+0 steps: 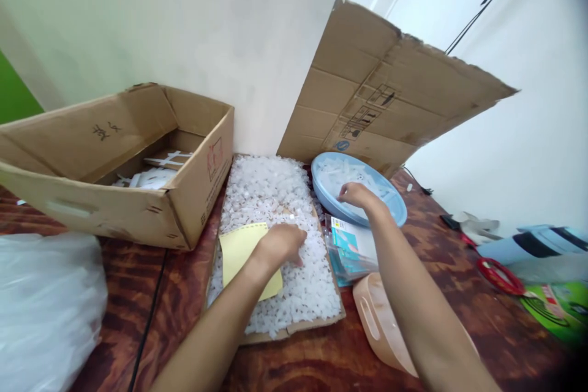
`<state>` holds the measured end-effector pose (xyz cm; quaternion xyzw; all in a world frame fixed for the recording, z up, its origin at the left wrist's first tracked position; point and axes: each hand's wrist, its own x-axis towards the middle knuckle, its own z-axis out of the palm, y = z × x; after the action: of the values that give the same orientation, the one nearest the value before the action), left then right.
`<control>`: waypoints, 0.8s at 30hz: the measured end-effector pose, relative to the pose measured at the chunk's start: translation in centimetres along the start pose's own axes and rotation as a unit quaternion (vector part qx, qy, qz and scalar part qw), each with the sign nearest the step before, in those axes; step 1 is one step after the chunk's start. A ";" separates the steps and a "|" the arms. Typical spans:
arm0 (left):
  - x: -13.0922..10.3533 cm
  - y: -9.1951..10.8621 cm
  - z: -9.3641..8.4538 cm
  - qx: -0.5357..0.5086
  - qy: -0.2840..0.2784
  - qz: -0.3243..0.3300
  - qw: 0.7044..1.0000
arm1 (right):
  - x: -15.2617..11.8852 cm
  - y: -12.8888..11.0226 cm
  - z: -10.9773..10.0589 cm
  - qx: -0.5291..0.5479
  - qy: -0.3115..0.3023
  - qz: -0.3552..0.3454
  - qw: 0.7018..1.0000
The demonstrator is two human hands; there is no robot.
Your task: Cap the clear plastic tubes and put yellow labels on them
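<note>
My left hand [287, 242] is over a layer of small white plastic pieces [266, 184] spread on a cardboard sheet [294, 332]. Its fingers curl down among the pieces; what they hold, if anything, I cannot make out. Partly beneath that wrist lies a yellow sheet of paper [239, 251] with a perforated edge. Over the round light-blue basin [397, 211], my right hand [356, 195] has its fingers drawn together and bent down. Thin clear or white pieces [337, 168] lie in the basin. Whether those fingers grip one is too small to tell.
Flat packets with blue-and-white cards [346, 242] and a peach plastic basket [370, 318] lie right of the sheet. An open cardboard box [197, 196] and a white plastic bag [46, 306] stand left. A cardboard panel [367, 73] leans behind; red-handled scissors [500, 275] lie far right.
</note>
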<state>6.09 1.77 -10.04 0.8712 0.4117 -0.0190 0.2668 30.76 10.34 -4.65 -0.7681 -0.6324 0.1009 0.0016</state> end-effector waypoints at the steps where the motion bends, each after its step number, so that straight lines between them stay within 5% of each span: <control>1: 0.3 0.0 0.3 -0.004 -0.011 0.001 1.000 | -0.5 -0.1 -0.6 0.010 0.035 0.014 0.999; 6: 0.4 -0.4 0.9 -0.019 -0.013 0.014 1.000 | -5.4 -2.5 -2.2 0.092 0.208 0.048 0.973; 9: 0.2 -0.9 0.7 -0.033 0.004 0.009 0.999 | -8.5 -5.3 -1.8 0.215 0.236 -0.027 0.947; 13: -0.5 -2.6 -0.7 -0.075 0.053 0.007 0.996 | -9.9 -8.6 -0.6 0.374 0.194 -0.153 0.894; 16: -1.3 -4.2 -2.1 -0.131 0.122 0.004 0.984 | -9.3 -9.7 0.5 0.369 0.184 -0.163 0.896; 19: -2.0 -5.5 -3.3 -0.203 0.223 -0.019 0.953 | -8.7 -10.4 1.6 0.380 0.145 -0.148 0.902; 24: -2.2 -6.6 -4.1 -0.320 0.340 -0.042 0.883 | -8.6 -11.9 3.0 0.491 0.003 -0.192 0.850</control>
<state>-0.97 5.58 -8.99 0.6735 0.4968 0.3996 0.3740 17.21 4.02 -4.77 -0.5307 -0.6355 0.3934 0.3997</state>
